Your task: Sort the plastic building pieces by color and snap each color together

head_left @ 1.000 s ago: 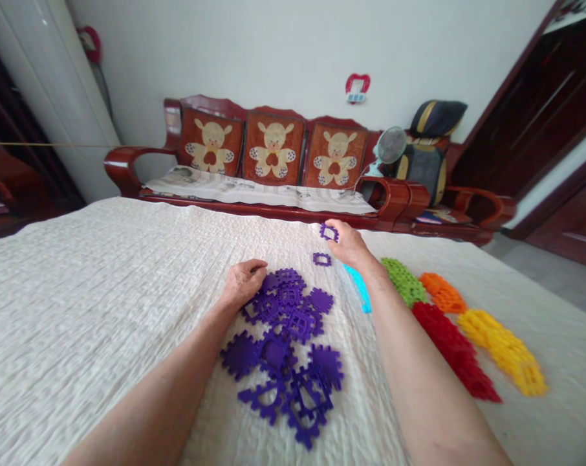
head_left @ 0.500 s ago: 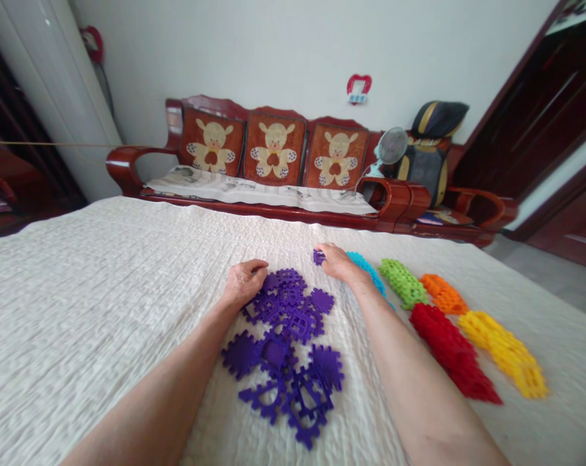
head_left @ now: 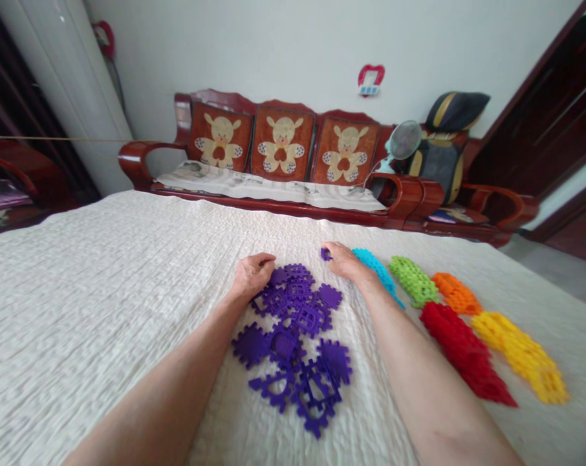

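Between my forearms, several purple interlocking plastic tiles [head_left: 308, 318] with notched edges lie in a loose, overlapping heap on the white quilted cover [head_left: 128, 278]. Some tiles are solid and others have cut-out windows. At the heap's far left edge is my left hand [head_left: 255, 272], its fingers curled together; whatever they hold, if anything, is hidden. My right hand [head_left: 341, 260], beyond the heap on the right, pinches a small purple tile [head_left: 326, 254] in its fingertips. Beside that hand lies a row of joined blue tiles [head_left: 376, 270], partly covered by my right wrist.
Further right lie stacks of green tiles [head_left: 413, 279], orange tiles [head_left: 456, 294], red tiles [head_left: 462, 349] and yellow tiles [head_left: 520, 356]. Past the cover's far edge stands a wooden sofa [head_left: 147, 162] with bear cushions [head_left: 282, 142], and a small fan [head_left: 404, 140] by its right arm.
The whole scene has shifted slightly to the right in view. The purple tile in my right hand has turned and shows narrower. My left hand keeps its place by the heap.
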A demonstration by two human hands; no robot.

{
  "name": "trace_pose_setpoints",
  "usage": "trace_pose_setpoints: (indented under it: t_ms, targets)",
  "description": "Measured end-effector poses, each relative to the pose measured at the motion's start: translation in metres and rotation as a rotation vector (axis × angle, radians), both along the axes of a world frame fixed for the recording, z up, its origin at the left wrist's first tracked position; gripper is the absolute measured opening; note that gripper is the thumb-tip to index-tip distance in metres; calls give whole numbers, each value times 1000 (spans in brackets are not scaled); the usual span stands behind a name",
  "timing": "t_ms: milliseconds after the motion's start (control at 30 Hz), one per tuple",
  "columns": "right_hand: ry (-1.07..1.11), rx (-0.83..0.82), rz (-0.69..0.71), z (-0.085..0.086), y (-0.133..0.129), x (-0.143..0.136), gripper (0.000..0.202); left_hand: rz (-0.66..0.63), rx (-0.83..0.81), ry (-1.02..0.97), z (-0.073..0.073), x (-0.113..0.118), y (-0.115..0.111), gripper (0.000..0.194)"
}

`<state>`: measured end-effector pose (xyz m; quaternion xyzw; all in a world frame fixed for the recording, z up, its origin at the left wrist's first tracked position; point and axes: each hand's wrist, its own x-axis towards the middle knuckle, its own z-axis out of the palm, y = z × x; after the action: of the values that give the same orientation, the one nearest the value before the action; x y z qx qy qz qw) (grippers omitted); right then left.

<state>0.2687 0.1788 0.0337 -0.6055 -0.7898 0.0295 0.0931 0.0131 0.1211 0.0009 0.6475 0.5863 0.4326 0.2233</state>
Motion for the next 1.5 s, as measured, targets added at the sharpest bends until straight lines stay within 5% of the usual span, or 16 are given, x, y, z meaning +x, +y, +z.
trace_pose_setpoints:
  t_ms: [233, 467, 767, 1300, 1500]
  targets:
    - [-3, 47, 52, 16, -10, -12, 61, 60, 7, -162, -2, -1, 3, 32]
    - [60, -236, 417, 35, -35, -48, 51, 70, 6, -239, -6, -1, 7, 32]
    - [156, -72, 470, 33, -38, -50, 49, 89, 1, -212, 3, 0, 0, 29]
    - [94, 47, 385, 37, -36, -44, 51, 91, -18, -188, -1, -1, 3, 30]
    - [107, 305, -12, 49, -26, -23, 42, 90, -2, -185, -1, -1, 3, 30]
